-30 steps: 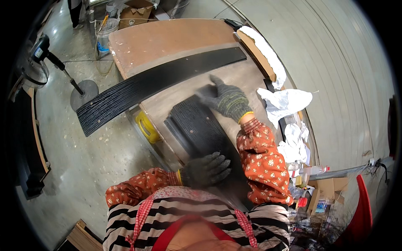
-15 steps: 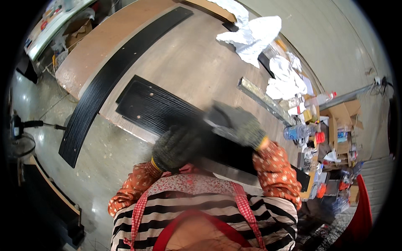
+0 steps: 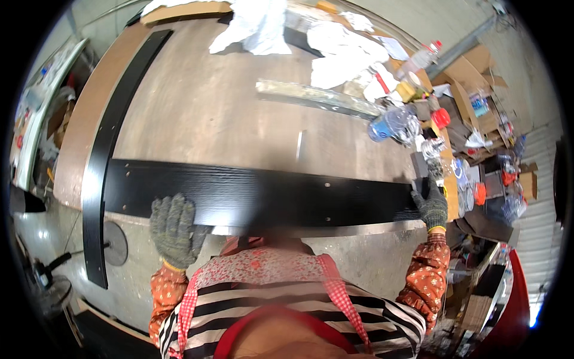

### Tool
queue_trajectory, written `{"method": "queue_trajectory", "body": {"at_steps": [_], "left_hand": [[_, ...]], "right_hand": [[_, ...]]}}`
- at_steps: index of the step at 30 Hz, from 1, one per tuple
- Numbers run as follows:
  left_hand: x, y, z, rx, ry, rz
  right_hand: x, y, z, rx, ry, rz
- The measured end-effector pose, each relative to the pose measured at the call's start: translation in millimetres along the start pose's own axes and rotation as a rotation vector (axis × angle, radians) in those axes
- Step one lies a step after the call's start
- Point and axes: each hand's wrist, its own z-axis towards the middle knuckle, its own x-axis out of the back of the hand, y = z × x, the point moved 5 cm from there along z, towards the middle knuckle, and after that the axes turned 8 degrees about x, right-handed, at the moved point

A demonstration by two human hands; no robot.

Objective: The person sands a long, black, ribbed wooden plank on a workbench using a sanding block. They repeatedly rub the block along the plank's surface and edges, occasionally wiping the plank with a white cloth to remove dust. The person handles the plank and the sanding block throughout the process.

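Lying along the near edge of the bench, where it reaches from the person's left across to the right, the board is long, flat and black, with a fine grain and small holes set in pairs. It looks stiff and of middling weight, more awkward for its length than heavy; its glossy face may slide under a smooth glove and would probably show scratches. The best hold is likely by both ends or the long edges, well apart, so that it does not swing.

The left hand, gloved, is laid out nearly flat at the near edge toward the left end, fingers straight and close together; it does not seem to grip. The right hand, gloved too, reaches to the right end with fingers a little spread; whether they close on the board or on something small cannot be told.

Left of the board, its end just beside it, a black strip runs away from the person and juts past the near edge. Beyond the board lie a metal bar and white cloths; a bottle is near the bar's right end.
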Motion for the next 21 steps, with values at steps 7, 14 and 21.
{"method": "queue_trajectory", "body": {"at_steps": [7,14,21], "left_hand": [[1,65,37,-0.13,-0.158,-0.037],[1,84,39,-0.19,-0.138,-0.008],[-1,74,31,-0.057,-0.206,0.069]], "right_hand": [[34,-179,-7,0.608,-0.028,0.249],[39,-118,21,0.499,0.026,0.181],[-20,73,109,-0.133,-0.053,-0.017]]}}
